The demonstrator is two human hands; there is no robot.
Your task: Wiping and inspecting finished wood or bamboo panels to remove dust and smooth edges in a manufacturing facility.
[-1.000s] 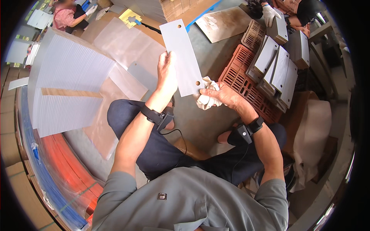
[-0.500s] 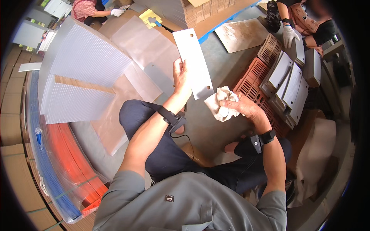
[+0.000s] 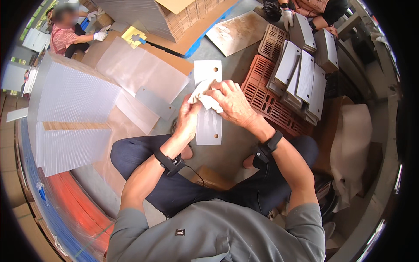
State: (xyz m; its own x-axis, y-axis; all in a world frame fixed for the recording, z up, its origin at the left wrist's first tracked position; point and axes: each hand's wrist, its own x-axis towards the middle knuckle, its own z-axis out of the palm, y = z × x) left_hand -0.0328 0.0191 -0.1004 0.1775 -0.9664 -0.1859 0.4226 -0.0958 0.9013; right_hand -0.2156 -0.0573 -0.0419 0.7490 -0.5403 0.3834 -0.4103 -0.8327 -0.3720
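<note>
My left hand is closed on the left edge of a flat white panel with a round hole near each end. The panel stands nearly upright in the picture, above the floor between my knees. My right hand grips a crumpled cream cloth and presses it against the middle of the panel's face. Some of the cloth reaches across to the left edge, by my left fingertips. Faint wet-looking streaks show on the panel just below the cloth.
Similar panels lie stacked on orange-brown plastic crates at right. Tall stacks of grey-white sheets stand at left. A loose grey panel lies on sheeting. Two co-workers with gloved hands sit at the far left and far right.
My right hand has brought the cloth left and onto the panel. The panel has turned straighter and moved slightly down and left. The view has shifted, showing more of the far-left co-worker.
</note>
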